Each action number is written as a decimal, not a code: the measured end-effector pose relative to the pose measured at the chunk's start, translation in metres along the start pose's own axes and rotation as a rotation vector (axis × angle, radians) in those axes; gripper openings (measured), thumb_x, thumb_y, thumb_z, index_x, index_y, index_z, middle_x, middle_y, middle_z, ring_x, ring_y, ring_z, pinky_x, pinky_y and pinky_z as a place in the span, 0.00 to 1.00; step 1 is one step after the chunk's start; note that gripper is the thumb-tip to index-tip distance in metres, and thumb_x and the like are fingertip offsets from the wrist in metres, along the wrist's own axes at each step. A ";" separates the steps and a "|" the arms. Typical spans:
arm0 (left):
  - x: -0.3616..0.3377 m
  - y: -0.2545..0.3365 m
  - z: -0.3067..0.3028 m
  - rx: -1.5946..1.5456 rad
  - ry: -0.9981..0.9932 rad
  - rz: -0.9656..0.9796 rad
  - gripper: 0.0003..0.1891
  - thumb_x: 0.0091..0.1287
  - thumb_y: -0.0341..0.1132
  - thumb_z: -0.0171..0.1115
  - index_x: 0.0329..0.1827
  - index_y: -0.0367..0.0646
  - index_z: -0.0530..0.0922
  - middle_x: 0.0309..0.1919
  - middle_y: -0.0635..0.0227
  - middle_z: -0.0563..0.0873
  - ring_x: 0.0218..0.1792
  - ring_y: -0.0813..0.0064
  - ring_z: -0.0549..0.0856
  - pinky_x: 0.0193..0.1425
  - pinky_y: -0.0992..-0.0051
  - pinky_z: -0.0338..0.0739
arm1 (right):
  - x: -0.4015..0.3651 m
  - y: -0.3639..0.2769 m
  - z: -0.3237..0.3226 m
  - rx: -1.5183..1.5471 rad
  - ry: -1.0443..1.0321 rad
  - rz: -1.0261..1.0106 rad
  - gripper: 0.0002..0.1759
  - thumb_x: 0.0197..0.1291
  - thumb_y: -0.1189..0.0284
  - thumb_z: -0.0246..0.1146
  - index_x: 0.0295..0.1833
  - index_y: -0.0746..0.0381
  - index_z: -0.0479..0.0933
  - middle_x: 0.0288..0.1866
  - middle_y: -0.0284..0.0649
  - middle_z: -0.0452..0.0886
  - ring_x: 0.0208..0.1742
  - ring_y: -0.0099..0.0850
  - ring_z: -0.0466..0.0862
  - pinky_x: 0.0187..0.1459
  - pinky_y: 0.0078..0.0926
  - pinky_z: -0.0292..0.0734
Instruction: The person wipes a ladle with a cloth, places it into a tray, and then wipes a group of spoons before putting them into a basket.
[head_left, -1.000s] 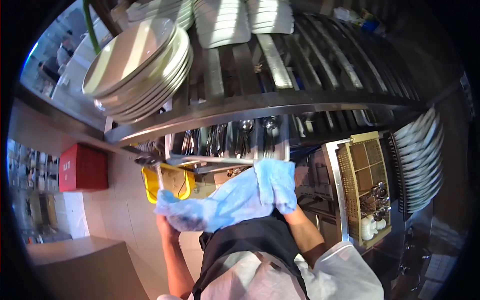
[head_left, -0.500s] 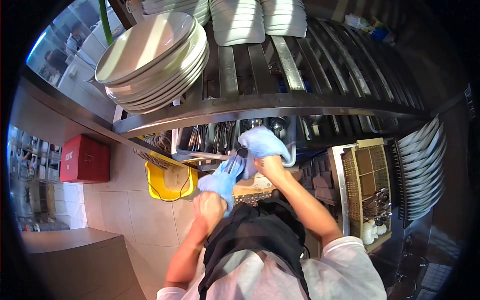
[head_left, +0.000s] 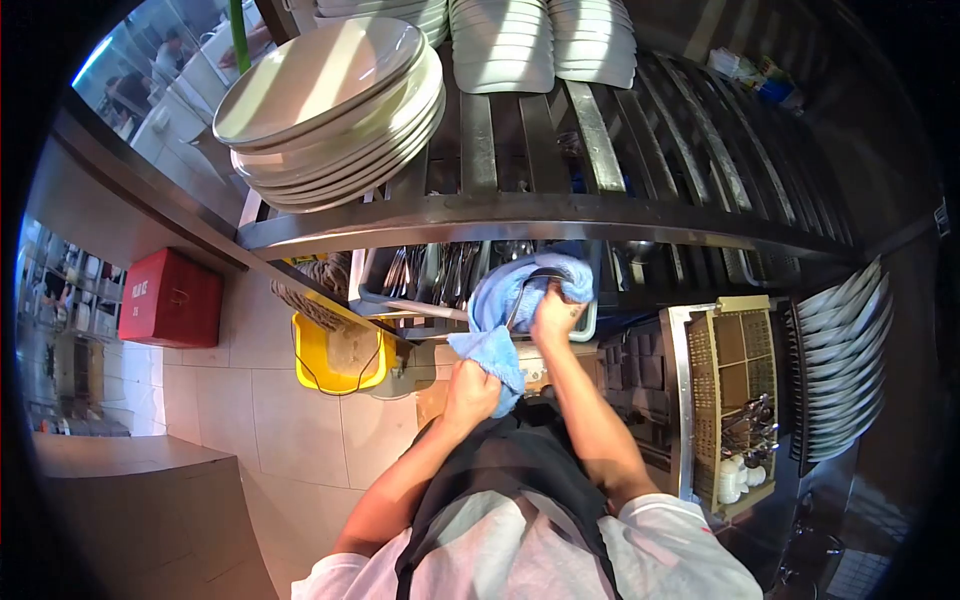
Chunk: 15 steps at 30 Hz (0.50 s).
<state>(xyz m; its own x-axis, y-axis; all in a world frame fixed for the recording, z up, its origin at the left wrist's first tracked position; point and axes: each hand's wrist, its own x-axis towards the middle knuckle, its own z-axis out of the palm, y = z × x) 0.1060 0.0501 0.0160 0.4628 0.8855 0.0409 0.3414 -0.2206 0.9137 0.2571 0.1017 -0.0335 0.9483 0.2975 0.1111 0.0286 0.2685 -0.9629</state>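
Observation:
A light blue cloth (head_left: 500, 287) is stretched and bunched between my two hands, in front of the cutlery tray. My left hand (head_left: 472, 392) is closed around its lower end. My right hand (head_left: 557, 314) grips the upper part, fingers folded into the fabric. Between the folds shows a metal spoon (head_left: 516, 308), its handle running down into the cloth by my left hand and its dark, rounded end up beside my right fingers. Just beyond, the grey tray (head_left: 399, 308) holds forks and spoons (head_left: 450, 268) in compartments.
Overhead, a slatted metal shelf (head_left: 540, 214) carries stacked white plates (head_left: 330, 110). At right stand a tan divided rack (head_left: 703, 375) with cutlery and white cups, and a row of plates (head_left: 845, 365). A yellow bucket (head_left: 340, 372) and red box (head_left: 172, 300) are at left.
Both hands have shifted right with the cloth and spoon. My left hand has come nearer my right, and the cloth now wraps up around the spoon's rounded end.

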 end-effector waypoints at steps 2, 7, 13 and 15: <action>-0.006 0.000 0.008 -0.007 -0.013 -0.024 0.07 0.51 0.26 0.47 0.29 0.32 0.73 0.26 0.49 0.79 0.33 0.52 0.80 0.36 0.66 0.72 | -0.013 0.018 0.000 0.299 -0.096 0.663 0.11 0.59 0.68 0.54 0.40 0.65 0.71 0.37 0.39 0.79 0.36 0.27 0.78 0.38 0.25 0.72; -0.011 -0.020 0.001 -0.232 -0.050 -0.018 0.05 0.54 0.26 0.49 0.29 0.36 0.74 0.24 0.60 0.78 0.30 0.69 0.78 0.36 0.72 0.72 | -0.037 -0.038 -0.001 0.590 -0.516 0.985 0.12 0.63 0.72 0.46 0.47 0.64 0.71 0.39 0.42 0.78 0.37 0.34 0.80 0.39 0.35 0.77; -0.003 -0.008 -0.027 0.183 0.097 0.101 0.08 0.51 0.25 0.47 0.27 0.36 0.77 0.27 0.53 0.81 0.33 0.52 0.80 0.38 0.63 0.74 | -0.012 -0.041 -0.008 -0.571 -0.368 0.519 0.19 0.53 0.61 0.62 0.28 0.70 0.78 0.28 0.38 0.80 0.36 0.25 0.78 0.40 0.20 0.70; 0.006 0.005 -0.024 0.076 0.021 0.125 0.08 0.52 0.25 0.47 0.27 0.36 0.76 0.28 0.54 0.81 0.34 0.53 0.80 0.39 0.64 0.73 | 0.000 -0.023 -0.013 -0.030 -0.335 0.411 0.11 0.55 0.67 0.62 0.38 0.65 0.78 0.38 0.37 0.79 0.40 0.25 0.77 0.45 0.23 0.69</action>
<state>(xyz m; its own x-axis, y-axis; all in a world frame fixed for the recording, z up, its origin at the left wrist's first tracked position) 0.0907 0.0645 0.0308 0.4883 0.8576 0.1617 0.3433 -0.3591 0.8679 0.2606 0.0840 -0.0146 0.7301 0.6505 -0.2093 -0.3107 0.0431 -0.9495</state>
